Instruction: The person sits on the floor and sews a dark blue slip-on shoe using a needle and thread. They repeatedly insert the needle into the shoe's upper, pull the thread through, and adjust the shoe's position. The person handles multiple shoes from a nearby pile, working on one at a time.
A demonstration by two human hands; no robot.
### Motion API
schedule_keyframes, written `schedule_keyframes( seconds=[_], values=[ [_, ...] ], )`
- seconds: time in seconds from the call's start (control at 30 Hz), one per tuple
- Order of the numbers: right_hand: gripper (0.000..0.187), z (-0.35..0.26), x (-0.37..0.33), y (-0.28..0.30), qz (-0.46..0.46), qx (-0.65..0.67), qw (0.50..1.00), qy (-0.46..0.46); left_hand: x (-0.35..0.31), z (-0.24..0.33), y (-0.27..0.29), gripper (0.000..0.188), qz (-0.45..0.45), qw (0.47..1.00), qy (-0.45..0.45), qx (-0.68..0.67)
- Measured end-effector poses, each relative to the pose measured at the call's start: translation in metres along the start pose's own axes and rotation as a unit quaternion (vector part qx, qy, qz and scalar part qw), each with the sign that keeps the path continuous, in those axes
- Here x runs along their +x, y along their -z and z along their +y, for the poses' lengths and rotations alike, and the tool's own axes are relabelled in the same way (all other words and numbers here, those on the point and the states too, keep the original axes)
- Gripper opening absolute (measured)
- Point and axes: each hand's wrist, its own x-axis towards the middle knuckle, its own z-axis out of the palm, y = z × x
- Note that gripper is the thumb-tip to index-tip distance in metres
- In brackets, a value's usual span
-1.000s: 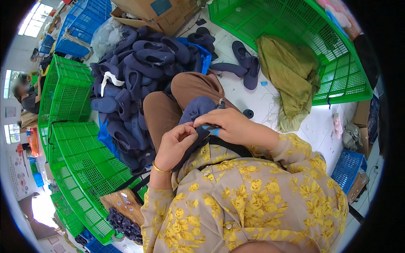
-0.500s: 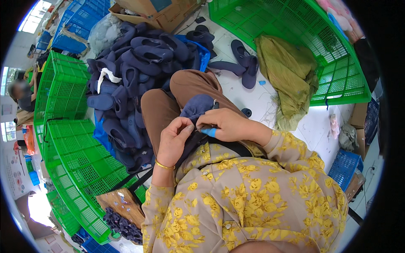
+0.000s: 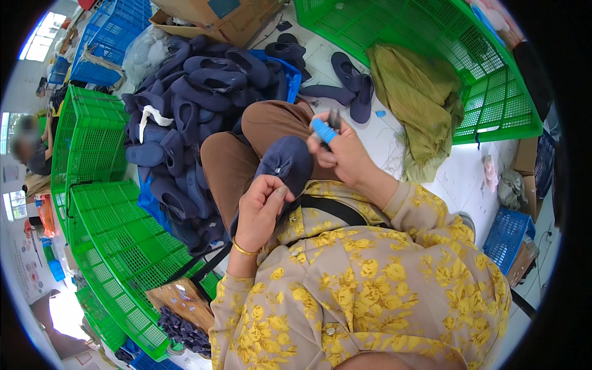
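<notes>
At about nine o'clock a stack of green mesh crates (image 3: 86, 154) stands on the floor, with more of them running down toward seven o'clock. Just right of them, from ten to eleven o'clock, lies a big heap of navy slippers (image 3: 185, 105), some spilling toward the person's knees.

Near the centre, the left hand (image 3: 259, 206) pinches the near edge of a navy slipper upper (image 3: 287, 163) resting on the lap; thumb and fingers are closed tight on the fabric, holding it taut. A gold bangle (image 3: 245, 250) sits on that wrist.

Just to the right, at roughly one o'clock from centre, the right hand (image 3: 342, 154) is lifted slightly clear of the slipper upper, its fingers curled round a small blue-handled snipping tool (image 3: 325, 129) whose dark blades point up and away. The hand holds the tool only; it does not touch the fabric.

The step in hand looks like trimming: the piece is steadied and the cutter is raised between snips. The next move would call for bringing the blades back down to the pinched edge and keeping the left fingertips out of their path.

Farther right, at two o'clock, an olive cloth (image 3: 419, 98) drapes from a large green crate (image 3: 493, 105) onto the pale floor (image 3: 456, 185).
</notes>
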Motion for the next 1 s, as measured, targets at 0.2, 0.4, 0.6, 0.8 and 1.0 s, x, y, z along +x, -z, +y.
schedule_keyframes(
  seconds=[0.2,0.4,0.6,0.8,1.0],
  values=[
    [0.006,-0.013,0.012,0.075,0.143,0.131,0.981,0.023,0.0,0.002,-0.005,0.005,0.036,0.933,-0.186,0.306],
    [0.008,-0.018,0.018,0.132,0.15,0.207,0.965,0.063,0.008,0.0,-0.011,0.008,0.068,0.867,-0.275,0.409],
    [0.006,-0.029,0.008,0.122,0.109,0.185,0.974,0.072,0.015,-0.006,-0.011,0.008,0.116,0.813,-0.329,0.466],
    [0.007,-0.059,-0.011,0.1,0.054,0.129,0.984,0.113,0.022,-0.004,-0.013,0.012,0.102,0.73,-0.339,0.584],
    [0.009,-0.126,-0.033,0.09,0.001,0.079,0.971,0.227,0.029,0.006,-0.018,0.012,0.094,0.696,-0.323,0.635]
  ],
)
